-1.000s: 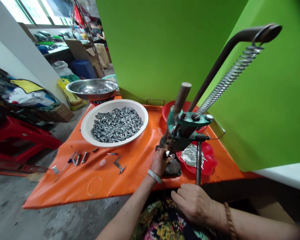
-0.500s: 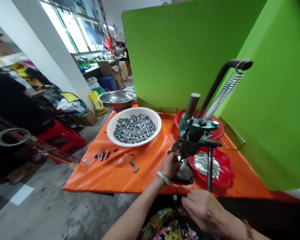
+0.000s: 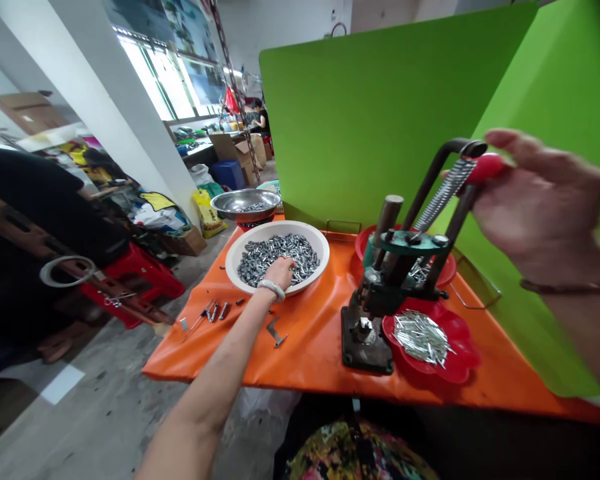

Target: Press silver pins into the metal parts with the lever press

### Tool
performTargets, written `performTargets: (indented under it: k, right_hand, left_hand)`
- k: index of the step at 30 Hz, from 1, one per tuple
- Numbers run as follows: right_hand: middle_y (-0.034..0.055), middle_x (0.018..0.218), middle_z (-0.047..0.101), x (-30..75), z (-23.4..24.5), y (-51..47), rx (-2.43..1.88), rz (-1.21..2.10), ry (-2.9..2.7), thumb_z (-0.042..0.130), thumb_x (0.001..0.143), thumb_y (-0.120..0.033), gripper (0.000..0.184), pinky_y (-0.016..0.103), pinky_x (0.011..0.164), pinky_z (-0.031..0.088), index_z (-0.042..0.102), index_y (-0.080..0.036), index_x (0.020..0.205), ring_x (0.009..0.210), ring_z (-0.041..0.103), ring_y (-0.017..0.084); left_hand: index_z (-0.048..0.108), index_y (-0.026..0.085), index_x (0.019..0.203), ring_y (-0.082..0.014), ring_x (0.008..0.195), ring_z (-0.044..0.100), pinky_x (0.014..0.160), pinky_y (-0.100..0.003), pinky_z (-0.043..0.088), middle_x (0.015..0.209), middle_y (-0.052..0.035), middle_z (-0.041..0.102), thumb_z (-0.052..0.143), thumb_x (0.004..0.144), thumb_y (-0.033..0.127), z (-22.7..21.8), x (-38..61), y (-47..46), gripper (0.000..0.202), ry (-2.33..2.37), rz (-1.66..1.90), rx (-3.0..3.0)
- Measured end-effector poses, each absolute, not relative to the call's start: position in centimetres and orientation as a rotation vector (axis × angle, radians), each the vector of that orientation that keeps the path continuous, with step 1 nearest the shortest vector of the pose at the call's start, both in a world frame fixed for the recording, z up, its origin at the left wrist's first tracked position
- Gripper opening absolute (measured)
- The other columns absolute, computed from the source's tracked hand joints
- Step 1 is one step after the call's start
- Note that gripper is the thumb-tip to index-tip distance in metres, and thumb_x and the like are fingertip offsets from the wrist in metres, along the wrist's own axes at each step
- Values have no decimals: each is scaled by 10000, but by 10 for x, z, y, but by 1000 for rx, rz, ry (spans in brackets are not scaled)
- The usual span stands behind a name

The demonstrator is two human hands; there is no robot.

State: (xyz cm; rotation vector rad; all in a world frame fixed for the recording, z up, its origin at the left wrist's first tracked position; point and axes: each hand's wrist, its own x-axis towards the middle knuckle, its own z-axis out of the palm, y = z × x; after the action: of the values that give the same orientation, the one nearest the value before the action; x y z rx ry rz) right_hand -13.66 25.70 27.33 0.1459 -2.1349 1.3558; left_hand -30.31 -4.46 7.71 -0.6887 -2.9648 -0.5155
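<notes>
Bench: orange cover [image 3: 310, 353] under your hands, green screens [image 3: 360, 120] behind.
Left hand [image 3: 280, 272]: stretched out into the white bowl [image 3: 233, 259], fingers curled down on the metal tubes [image 3: 265, 257]; you cannot tell whether it grips any.
Right hand [image 3: 540, 200]: raised, clenched round the red knob [image 3: 485, 167] on the lever [image 3: 455, 213].
Press [image 3: 375, 300]: upright between your hands.
Red dish [image 3: 463, 360]: holds pins [image 3: 420, 337], just beside the press, below your right hand.
</notes>
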Motion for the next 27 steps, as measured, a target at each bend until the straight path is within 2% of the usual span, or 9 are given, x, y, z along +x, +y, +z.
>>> performTargets:
  k: [3, 6, 9, 12, 15, 18, 21, 24, 27]
  right_hand:
    - [23, 1190, 455, -168, 265, 260, 86, 1882, -1775, 464, 795, -319, 215, 259, 652, 412, 506, -243, 992, 955, 490, 159]
    - [70, 1191, 443, -169, 230, 275, -30, 2090, -1762, 507, 792, -328, 251, 243, 669, 414, 480, -213, 1014, 884, 502, 120]
    - [76, 1046, 500, -148, 176, 287, -272, 2100, -1836, 550, 760, -351, 259, 237, 642, 435, 491, -188, 952, 750, 506, 98]
    - [63, 813, 542, -122, 116, 281, -604, 2005, -1908, 588, 696, -371, 271, 233, 513, 412, 500, -153, 831, 609, 494, 104]
    - [28, 678, 527, -102, 67, 257, -587, 2089, -2138, 615, 659, -394, 318, 215, 463, 365, 511, -138, 817, 530, 467, 92]
    - [-1, 667, 522, -97, 40, 227, -405, 2057, -2344, 605, 666, -392, 328, 191, 445, 337, 529, -142, 865, 490, 430, 65]
    - [6, 680, 539, -104, 26, 205, -398, 1935, -2441, 610, 652, -371, 316, 188, 441, 334, 555, -134, 854, 499, 431, 67]
    - [23, 672, 557, -108, 20, 195, -386, 1772, -2519, 595, 667, -349, 244, 201, 508, 368, 579, -122, 755, 566, 469, 90]
    - [14, 647, 556, -105, 28, 198, -217, 1799, -2647, 565, 696, -344, 214, 198, 498, 356, 559, -130, 698, 535, 457, 82]
  left_hand:
    - [618, 172, 874, -124, 859, 552, 828, -220, 411, 982, -69, 583, 461, 690, 80, 69, -314, -39, 259, -3060, -338, -775]
    - [627, 147, 781, -138, 819, 565, 786, -230, 421, 923, -91, 599, 472, 683, 87, 64, -318, -33, 193, -3080, -310, -755]
    - [619, 141, 707, -156, 801, 568, 756, -240, 424, 827, -95, 612, 488, 695, 131, 65, -320, -31, 132, -3081, -318, -736]
    - [611, 141, 747, -156, 796, 564, 748, -245, 425, 832, -96, 611, 482, 725, 191, 72, -317, -32, 139, -3066, -350, -681]
    - [596, 152, 787, -147, 811, 556, 781, -257, 420, 829, -77, 612, 448, 755, 225, 82, -302, -33, 168, -2989, -492, -631]
    - [581, 167, 763, -114, 703, 553, 736, -249, 438, 714, -19, 606, 473, 740, 256, 90, -271, -25, 142, -2845, -1037, -592]
    - [550, 151, 804, -75, 531, 515, 568, -214, 445, 595, 23, 548, 516, 715, 309, 87, -228, -9, 184, -2711, -1898, -489]
    - [516, 119, 788, -62, 520, 518, 530, -204, 445, 634, 10, 552, 606, 656, 350, 73, -184, 9, 281, -2448, -2644, -383]
    - [504, 106, 777, -34, 515, 499, 515, -167, 413, 669, -6, 559, 634, 651, 353, 58, -153, 18, 306, -2198, -3138, -255]
